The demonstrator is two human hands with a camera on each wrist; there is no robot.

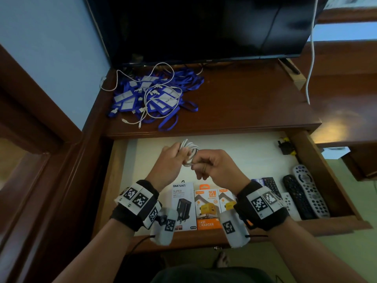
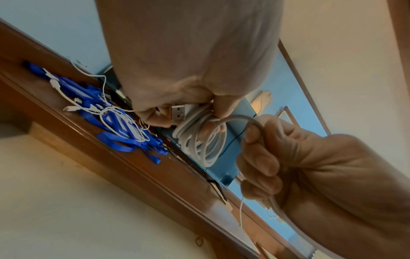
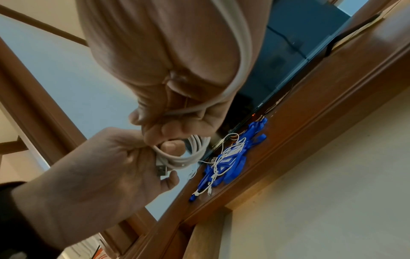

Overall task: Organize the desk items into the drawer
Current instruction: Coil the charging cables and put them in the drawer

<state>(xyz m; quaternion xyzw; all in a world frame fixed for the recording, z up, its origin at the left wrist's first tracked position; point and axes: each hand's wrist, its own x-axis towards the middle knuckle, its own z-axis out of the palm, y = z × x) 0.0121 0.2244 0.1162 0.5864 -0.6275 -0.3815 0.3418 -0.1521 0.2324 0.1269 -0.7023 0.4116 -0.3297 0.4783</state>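
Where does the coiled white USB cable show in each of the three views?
Head: coiled white USB cable at centre, gripped by both hands above the open drawer.
Left wrist: centre, coil hanging below the fingers, metal plug showing.
Right wrist: centre-left, coil between both hands.
Shared landmark: pile of blue lanyards on the desk.

White cable [image 1: 188, 149], blue lanyards [image 1: 163, 94] (white cards), orange charger box [image 1: 207, 207], brown desk [image 1: 244, 103].

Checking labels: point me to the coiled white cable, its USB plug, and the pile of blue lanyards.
coiled white cable [image 2: 200, 140], left wrist view, middle of the hanging loops.
USB plug [image 2: 177, 112], left wrist view, metal shell.
pile of blue lanyards [image 1: 163, 103], head view, a badge holder in the heap.
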